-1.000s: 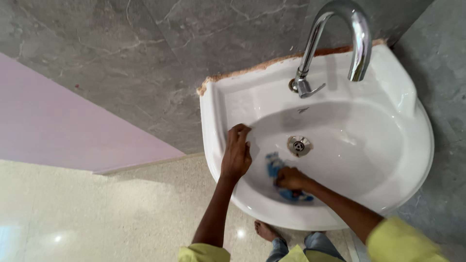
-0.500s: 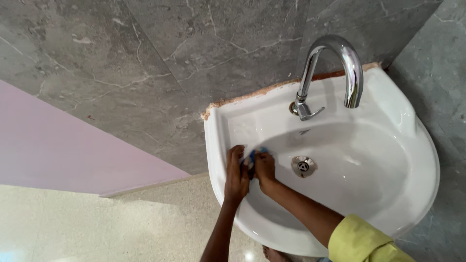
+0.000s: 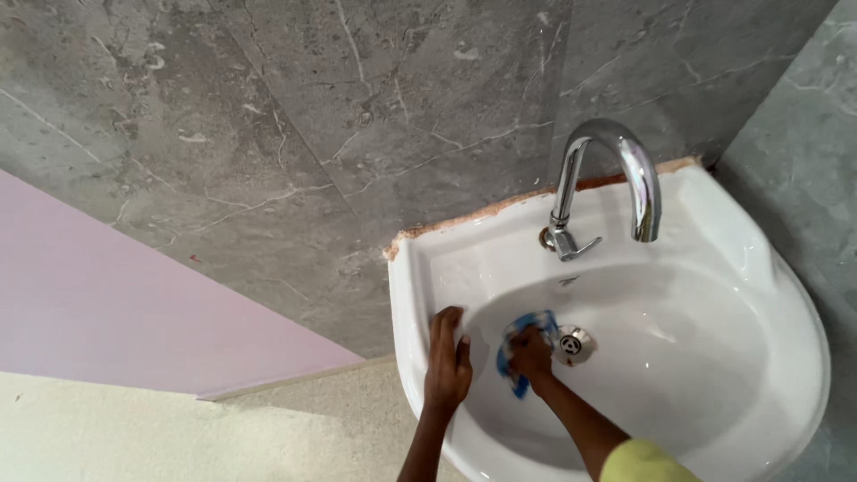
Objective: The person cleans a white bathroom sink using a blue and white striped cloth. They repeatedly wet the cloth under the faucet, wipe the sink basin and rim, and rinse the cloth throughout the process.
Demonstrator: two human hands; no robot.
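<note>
The right hand (image 3: 532, 352) is clenched on a blue cloth (image 3: 518, 344), pressing it flat against the inner slope of the basin (image 3: 714, 357), just left of the drain (image 3: 572, 344). The cloth sticks out above and below the knuckles, so only part of it is under the palm. The left hand (image 3: 448, 361) holds nothing: its fingers lie spread and flat on the basin's left rim, bracing.

The drain sits touching the cloth's right edge or just beside it; which one cannot be told. Above it the chrome tap (image 3: 607, 178) curves out from the back ledge, its spout hanging over the bowl with no water running. A rough brown line of sealant (image 3: 473, 214) runs along the joint between basin and grey marble wall (image 3: 312, 134). A pale pink panel (image 3: 134, 303) and speckled floor (image 3: 178, 428) lie to the left.

To wipe well here, I judge that the palm should stay flat so the cloth follows the curve of the bowl, with short overlapping strokes. Bunched ends could be folded under for fuller contact. The bracing hand should stay on the rim, clear of the wet slope.
</note>
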